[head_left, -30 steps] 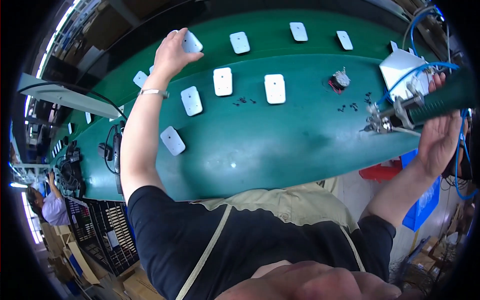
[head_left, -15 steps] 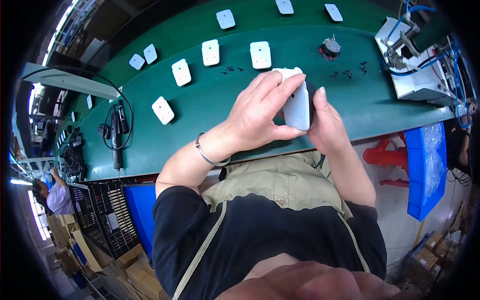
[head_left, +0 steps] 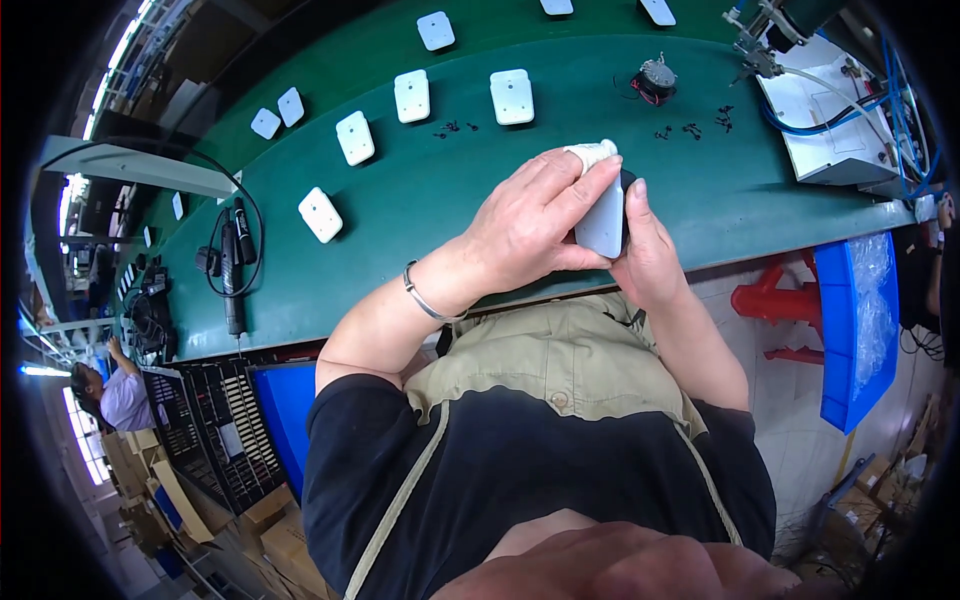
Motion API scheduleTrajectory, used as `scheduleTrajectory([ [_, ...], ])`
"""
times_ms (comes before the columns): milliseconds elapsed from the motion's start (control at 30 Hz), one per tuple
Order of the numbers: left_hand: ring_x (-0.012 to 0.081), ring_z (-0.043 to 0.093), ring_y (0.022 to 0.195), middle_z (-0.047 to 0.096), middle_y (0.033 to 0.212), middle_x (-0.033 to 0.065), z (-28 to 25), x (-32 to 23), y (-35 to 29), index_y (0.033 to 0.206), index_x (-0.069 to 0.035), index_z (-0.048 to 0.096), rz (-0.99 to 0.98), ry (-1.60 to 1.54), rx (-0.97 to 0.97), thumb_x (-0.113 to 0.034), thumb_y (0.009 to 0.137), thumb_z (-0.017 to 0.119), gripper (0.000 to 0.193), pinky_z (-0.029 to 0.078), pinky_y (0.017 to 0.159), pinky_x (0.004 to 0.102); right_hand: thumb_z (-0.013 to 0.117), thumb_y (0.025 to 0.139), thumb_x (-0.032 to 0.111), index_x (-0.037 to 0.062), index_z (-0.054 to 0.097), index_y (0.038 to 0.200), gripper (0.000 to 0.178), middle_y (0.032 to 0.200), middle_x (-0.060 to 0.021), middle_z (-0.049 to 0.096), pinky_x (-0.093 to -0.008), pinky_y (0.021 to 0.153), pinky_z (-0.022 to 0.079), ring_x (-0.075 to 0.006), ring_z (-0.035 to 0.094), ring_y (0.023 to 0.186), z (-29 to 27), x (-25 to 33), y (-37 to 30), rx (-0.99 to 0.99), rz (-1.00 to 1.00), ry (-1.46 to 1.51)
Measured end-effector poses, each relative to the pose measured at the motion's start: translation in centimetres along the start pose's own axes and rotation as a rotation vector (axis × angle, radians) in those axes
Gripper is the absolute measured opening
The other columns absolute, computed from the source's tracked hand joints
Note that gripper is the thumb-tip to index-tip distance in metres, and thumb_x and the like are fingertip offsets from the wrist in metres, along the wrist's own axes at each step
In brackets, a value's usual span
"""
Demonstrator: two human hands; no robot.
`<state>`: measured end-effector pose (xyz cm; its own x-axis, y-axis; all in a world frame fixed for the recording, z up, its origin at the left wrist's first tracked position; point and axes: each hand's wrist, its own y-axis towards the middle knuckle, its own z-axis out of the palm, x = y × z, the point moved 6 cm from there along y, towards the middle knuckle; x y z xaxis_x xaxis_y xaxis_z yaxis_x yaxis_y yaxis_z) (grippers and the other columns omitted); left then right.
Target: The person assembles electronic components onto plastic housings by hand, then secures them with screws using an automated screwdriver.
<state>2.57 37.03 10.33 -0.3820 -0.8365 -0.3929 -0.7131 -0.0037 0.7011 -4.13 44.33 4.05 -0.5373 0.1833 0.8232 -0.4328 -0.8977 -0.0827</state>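
Observation:
Between my two hands I hold a pale, rounded rectangular casing [head_left: 601, 226] with a dark side, tilted on edge above the near part of the bench. My left hand [head_left: 525, 215] is closed over its pale face, thumb at the lower edge. Something white and crumpled, like cloth or a finger wrap [head_left: 596, 152], shows at the left fingertips; which it is I cannot tell. My right hand [head_left: 650, 250] grips the dark side, its thumb pointing up. The right fingers are mostly hidden behind the casing.
Several white casings, such as one [head_left: 512, 97], lie across the green bench [head_left: 420, 220]. Small dark screws [head_left: 690, 130] sit near a round motor [head_left: 657, 78]. A fixture [head_left: 825, 120] stands right, a black electric screwdriver [head_left: 233, 270] left. Below right are a blue bin [head_left: 835, 350] and red stool [head_left: 780, 303].
The casing has turned a little, showing less of its pale face and dark side. The left fingers have moved slightly along its top. The whole view has shifted a little.

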Motion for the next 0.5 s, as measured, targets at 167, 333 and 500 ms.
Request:
scheduleTrajectory([
  [167, 0.0321, 0.053, 0.086, 0.051, 0.093, 0.0145, -0.2, 0.2, -0.4, 0.113, 0.0, 0.048, 0.01, 0.046, 0.019, -0.017, 0.046, 0.076, 0.075, 0.045, 0.082, 0.0428, 0.022, 0.095, 0.041, -0.001, 0.031, 0.127, 0.054, 0.111, -0.0124, 0.05, -0.0304, 0.086, 0.044, -0.018, 0.051, 0.1, -1.1, -1.2, -0.1, 0.016, 0.077, -0.04],
  [333, 0.0307, 0.053, 0.085, 0.053, 0.093, 0.0142, -0.1, 0.1, -0.7, 0.121, -0.002, 0.043, 0.005, 0.081, -0.015, -0.013, 0.045, 0.074, 0.083, 0.045, 0.083, 0.0434, 0.057, 0.085, 0.016, 0.0046, 0.029, 0.133, 0.056, 0.102, -0.0143, 0.056, -0.0276, 0.074, 0.049, -0.0159, 0.058, 0.085, -1.0, 1.9, -1.3, -0.152, -0.238, -0.663],
  [500, 0.0294, 0.054, 0.086, 0.054, 0.094, 0.0136, 0.4, -0.2, -1.4, 0.124, -0.003, 0.04, 0.074, 0.119, -0.034, -0.012, 0.044, 0.074, 0.087, 0.044, 0.084, 0.0447, 0.059, 0.081, 0.007, 0.006, 0.035, 0.129, 0.054, 0.098, -0.0144, 0.058, -0.0245, 0.07, 0.05, -0.0134, 0.059, 0.084, -0.7, 1.1, -1.5, -0.101, -0.207, -0.74],
])
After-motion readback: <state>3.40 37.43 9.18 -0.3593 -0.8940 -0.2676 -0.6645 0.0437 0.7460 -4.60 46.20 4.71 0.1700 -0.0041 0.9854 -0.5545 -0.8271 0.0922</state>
